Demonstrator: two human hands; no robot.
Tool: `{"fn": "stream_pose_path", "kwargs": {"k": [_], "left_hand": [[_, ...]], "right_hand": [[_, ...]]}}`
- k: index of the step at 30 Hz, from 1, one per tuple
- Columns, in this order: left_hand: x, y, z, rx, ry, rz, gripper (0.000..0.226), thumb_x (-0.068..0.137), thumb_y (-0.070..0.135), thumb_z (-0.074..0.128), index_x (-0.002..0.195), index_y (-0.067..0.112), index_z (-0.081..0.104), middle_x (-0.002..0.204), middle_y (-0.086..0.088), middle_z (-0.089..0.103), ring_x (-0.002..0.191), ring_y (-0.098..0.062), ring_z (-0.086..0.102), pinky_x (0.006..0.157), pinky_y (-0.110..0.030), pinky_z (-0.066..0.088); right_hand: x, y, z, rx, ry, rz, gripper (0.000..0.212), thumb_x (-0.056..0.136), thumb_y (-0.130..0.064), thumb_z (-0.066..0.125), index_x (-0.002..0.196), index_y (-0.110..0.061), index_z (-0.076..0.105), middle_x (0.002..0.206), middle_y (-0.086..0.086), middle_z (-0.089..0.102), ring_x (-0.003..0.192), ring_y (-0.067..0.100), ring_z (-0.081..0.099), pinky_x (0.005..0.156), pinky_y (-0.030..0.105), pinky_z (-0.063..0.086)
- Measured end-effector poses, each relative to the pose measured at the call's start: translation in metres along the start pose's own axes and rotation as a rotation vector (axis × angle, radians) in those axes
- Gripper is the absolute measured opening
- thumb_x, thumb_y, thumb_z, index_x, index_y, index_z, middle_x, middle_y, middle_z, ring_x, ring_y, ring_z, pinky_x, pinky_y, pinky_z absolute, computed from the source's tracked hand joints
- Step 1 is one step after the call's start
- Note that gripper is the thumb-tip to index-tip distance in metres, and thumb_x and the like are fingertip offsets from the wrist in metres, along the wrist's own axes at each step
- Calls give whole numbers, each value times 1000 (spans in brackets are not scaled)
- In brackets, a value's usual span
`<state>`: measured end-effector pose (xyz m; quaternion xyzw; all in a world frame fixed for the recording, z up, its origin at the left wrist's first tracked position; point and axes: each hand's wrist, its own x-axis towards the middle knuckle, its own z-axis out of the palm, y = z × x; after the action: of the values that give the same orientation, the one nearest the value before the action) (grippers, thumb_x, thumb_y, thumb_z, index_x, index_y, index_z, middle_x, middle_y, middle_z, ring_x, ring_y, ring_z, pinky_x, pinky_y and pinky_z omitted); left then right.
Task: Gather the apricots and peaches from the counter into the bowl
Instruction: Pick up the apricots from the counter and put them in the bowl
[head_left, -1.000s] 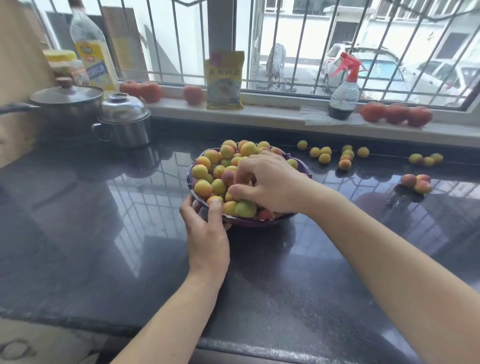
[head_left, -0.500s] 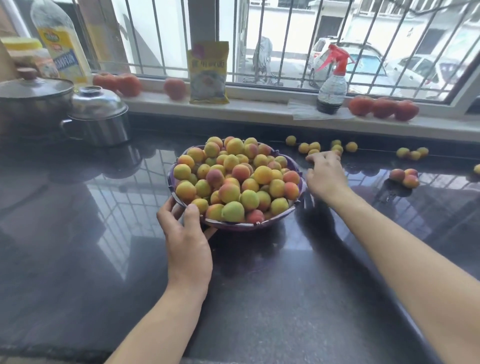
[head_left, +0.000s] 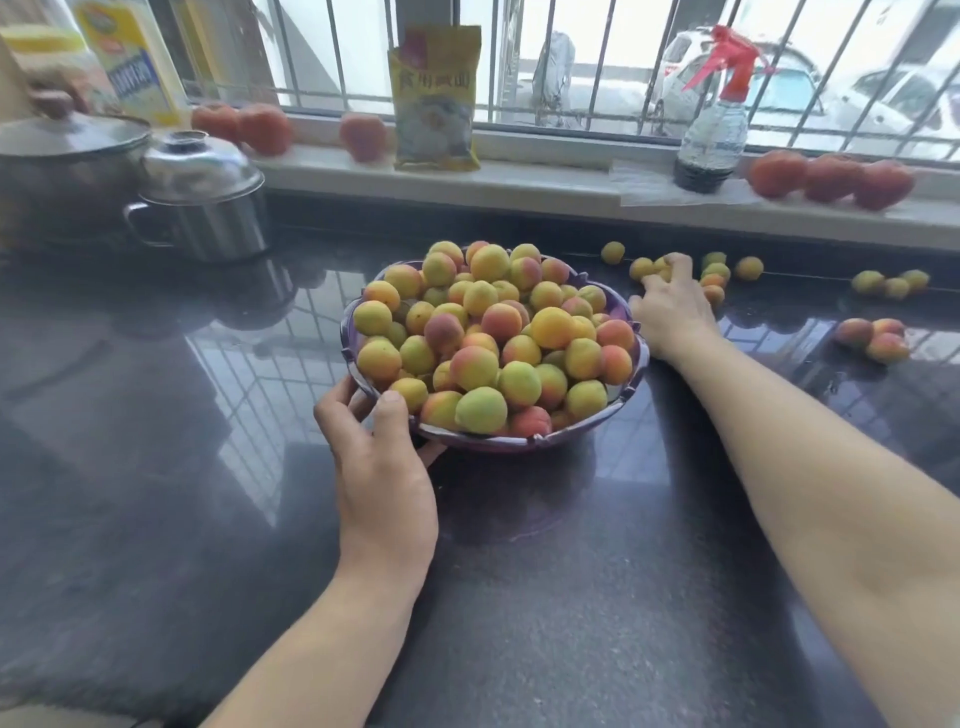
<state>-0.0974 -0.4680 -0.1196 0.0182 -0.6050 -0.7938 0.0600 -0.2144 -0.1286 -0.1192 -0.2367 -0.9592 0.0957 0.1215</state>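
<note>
A purple bowl (head_left: 631, 374) heaped with yellow and red apricots and peaches stands mid-counter. My left hand (head_left: 382, 467) grips its near-left rim, thumb on the edge. My right hand (head_left: 670, 306) reaches past the bowl's right side to a cluster of loose apricots (head_left: 719, 273) by the back edge, fingers curled around one or two yellow fruits. More loose apricots (head_left: 888, 283) lie farther right, and three reddish peaches (head_left: 875, 338) sit on the counter at right.
Two steel pots (head_left: 208, 208) stand at back left. On the sill sit a yellow packet (head_left: 435, 104), a spray bottle (head_left: 711, 135), an oil bottle (head_left: 132, 57) and red tomatoes (head_left: 831, 179). Dark glossy counter (head_left: 519, 597) stretches toward me.
My right hand left the pile in the bowl and moved right and back to the loose apricots, closing on them. The left hand stayed on the rim.
</note>
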Motion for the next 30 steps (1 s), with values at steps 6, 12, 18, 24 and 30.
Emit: {"fn": "stream_pose_path", "kwargs": {"k": [6,12,18,24,30], "left_hand": [[-1,1,1,11,1,-7,24,114,26,42,137,34,42,132,7,61,107,-2,72,80,-27,64],[-1,3,2,26,17,-13,24,114,26,42,137,31,40,132,7,60,105,-1,72,77,-23,63],[-3,7,3,41,16,-26,24,114,25,41,138,29,40,127,9,60,100,3,72,72,-22,62],[-2,8,3,22,11,-40,22,113,24,42,135,29,40,132,5,59,112,-10,70,77,-25,64],[-11,10,4,165,-20,-26,38,93,46,46,126,34,34,142,1,52,124,-16,60,104,-43,58]], "right_hand": [[-5,1,2,47,105,9,40,99,-30,46,132,-11,58,144,10,34,125,35,41,103,49,41],[-12,2,1,92,219,-56,27,100,-16,44,124,-11,56,125,22,48,111,39,48,88,45,42],[-18,3,-4,250,267,-50,28,103,-19,43,126,-8,54,125,25,49,108,41,50,86,44,41],[-39,-6,-30,450,342,-8,31,98,-14,51,126,-7,61,122,24,58,112,38,54,93,35,41],[-81,-46,-82,602,299,-163,23,93,-40,53,109,-44,69,117,5,64,103,20,66,98,44,52]]}}
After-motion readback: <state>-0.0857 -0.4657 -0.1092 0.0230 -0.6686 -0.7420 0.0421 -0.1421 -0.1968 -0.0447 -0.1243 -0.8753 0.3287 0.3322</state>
